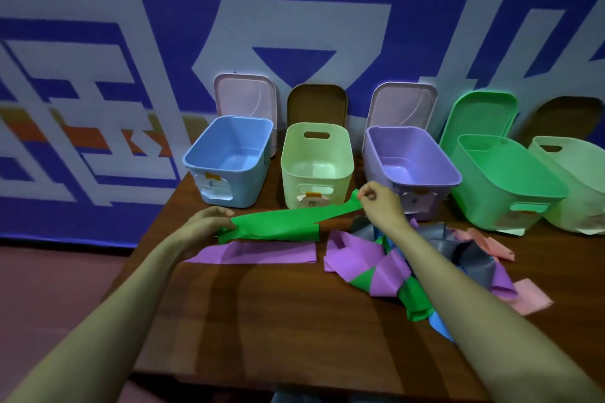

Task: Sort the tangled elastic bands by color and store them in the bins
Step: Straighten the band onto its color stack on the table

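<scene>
A flat green elastic band (278,222) stretches between my hands just above the table. My left hand (209,222) grips its left end, and my right hand (379,203) pinches its right end, raised near the pale yellow bin. A purple band (255,253) lies flat beneath it. To the right sits a tangled heap (409,268) of purple, green, grey, blue and pink bands, partly hidden by my right forearm. Along the wall stand open bins: blue (229,163), pale yellow (316,167), purple (412,167), green (504,183) and pale green (576,186).
The wooden table (278,321) ends at a near edge low in view and a left edge by the blue bin. Lids lean upright against the blue-and-white banner wall behind the bins. A loose pink band (530,301) lies at the heap's right.
</scene>
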Demonstrator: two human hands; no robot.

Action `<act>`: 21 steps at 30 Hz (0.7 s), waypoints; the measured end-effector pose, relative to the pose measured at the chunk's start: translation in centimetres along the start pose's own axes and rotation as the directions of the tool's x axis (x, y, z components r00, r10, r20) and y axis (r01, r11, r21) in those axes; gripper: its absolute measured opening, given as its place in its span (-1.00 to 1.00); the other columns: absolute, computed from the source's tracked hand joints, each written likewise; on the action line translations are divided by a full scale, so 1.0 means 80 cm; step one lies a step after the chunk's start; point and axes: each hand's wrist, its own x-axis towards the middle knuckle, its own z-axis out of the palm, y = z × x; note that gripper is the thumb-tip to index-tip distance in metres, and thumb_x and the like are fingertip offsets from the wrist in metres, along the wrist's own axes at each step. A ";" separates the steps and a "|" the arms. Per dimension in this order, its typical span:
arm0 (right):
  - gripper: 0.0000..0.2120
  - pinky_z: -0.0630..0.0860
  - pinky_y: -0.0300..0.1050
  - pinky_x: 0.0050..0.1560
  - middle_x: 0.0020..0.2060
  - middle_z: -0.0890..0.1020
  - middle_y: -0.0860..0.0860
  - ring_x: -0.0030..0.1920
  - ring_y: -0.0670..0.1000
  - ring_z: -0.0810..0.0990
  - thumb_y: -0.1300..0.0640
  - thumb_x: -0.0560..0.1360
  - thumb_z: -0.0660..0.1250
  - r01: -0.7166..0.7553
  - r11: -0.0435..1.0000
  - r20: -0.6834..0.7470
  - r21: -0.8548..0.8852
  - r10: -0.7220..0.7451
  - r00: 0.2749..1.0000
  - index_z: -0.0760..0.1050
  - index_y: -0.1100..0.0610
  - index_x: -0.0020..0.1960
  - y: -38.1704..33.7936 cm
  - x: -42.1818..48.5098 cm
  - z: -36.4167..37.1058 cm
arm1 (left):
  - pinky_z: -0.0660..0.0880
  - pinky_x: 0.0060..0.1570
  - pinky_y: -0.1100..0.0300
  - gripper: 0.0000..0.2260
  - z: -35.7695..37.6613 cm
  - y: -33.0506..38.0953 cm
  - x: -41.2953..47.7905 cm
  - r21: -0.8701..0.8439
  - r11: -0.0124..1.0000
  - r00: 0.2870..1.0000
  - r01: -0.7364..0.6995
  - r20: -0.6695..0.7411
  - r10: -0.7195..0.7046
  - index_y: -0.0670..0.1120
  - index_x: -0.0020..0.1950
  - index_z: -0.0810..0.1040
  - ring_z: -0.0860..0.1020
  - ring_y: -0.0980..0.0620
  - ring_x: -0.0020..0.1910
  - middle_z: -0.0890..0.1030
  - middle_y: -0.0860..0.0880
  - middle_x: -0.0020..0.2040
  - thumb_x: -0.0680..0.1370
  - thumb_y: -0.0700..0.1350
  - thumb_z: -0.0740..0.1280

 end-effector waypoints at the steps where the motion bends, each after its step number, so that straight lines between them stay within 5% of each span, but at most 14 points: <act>1: -0.86 0.34 -0.21 -0.15 -0.28 0.59 -0.05 -0.15 0.01 0.52 0.28 0.48 0.24 -0.006 1.000 0.009 0.001 0.006 1.000 0.52 0.10 -0.17 0.002 0.001 0.007 | 0.51 -0.22 0.15 -0.83 -0.004 -0.003 0.003 0.020 1.000 0.999 0.009 -0.049 -0.008 -0.14 -0.06 0.48 0.53 -0.04 -0.18 0.53 -0.16 -0.12 0.48 -0.39 0.29; 8: -0.92 0.49 -0.10 -0.04 -0.15 0.67 0.09 -0.08 0.09 0.60 0.21 0.44 0.33 0.023 0.986 0.142 -0.166 0.001 0.990 0.60 0.13 -0.14 0.005 0.000 0.057 | 0.60 -0.36 0.19 -0.83 -0.039 -0.015 0.032 -0.050 0.997 0.948 0.057 -0.312 -0.070 -0.22 -0.03 0.49 0.58 -0.04 -0.24 0.59 -0.17 -0.13 0.44 -0.36 0.40; 13: -0.95 0.54 -0.05 -0.05 -0.14 0.67 0.10 -0.06 0.14 0.62 0.15 0.44 0.35 0.071 0.959 0.215 -0.275 -0.010 0.976 0.59 0.09 -0.15 0.000 0.004 0.094 | 0.55 -0.33 0.19 -0.79 -0.058 -0.034 0.052 0.013 0.998 0.833 0.059 -0.551 -0.042 -0.15 -0.17 0.48 0.53 -0.01 -0.30 0.58 -0.20 -0.08 0.38 -0.32 0.48; 17: -0.86 0.47 -0.07 -0.05 -0.05 0.65 0.08 0.01 0.17 0.59 0.08 0.51 0.29 0.193 0.854 0.267 -0.483 -0.066 0.962 0.58 0.08 -0.02 -0.008 0.001 0.115 | 0.51 0.08 0.00 -0.65 -0.066 -0.041 0.063 0.216 0.963 0.770 0.159 -0.637 0.016 -0.21 0.07 0.53 0.57 -0.13 0.03 0.59 -0.17 0.02 0.36 -0.19 0.53; 21: -0.80 0.37 -0.11 -0.16 -0.03 0.63 0.11 0.00 0.16 0.59 0.08 0.54 0.22 0.249 0.788 0.269 -0.562 -0.110 0.957 0.56 0.13 0.05 -0.014 0.001 0.134 | 0.46 0.16 -0.05 -0.63 -0.074 -0.045 0.072 0.327 0.924 0.758 0.198 -0.649 0.067 -0.21 0.12 0.52 0.52 -0.19 0.14 0.58 -0.21 0.12 0.39 -0.15 0.51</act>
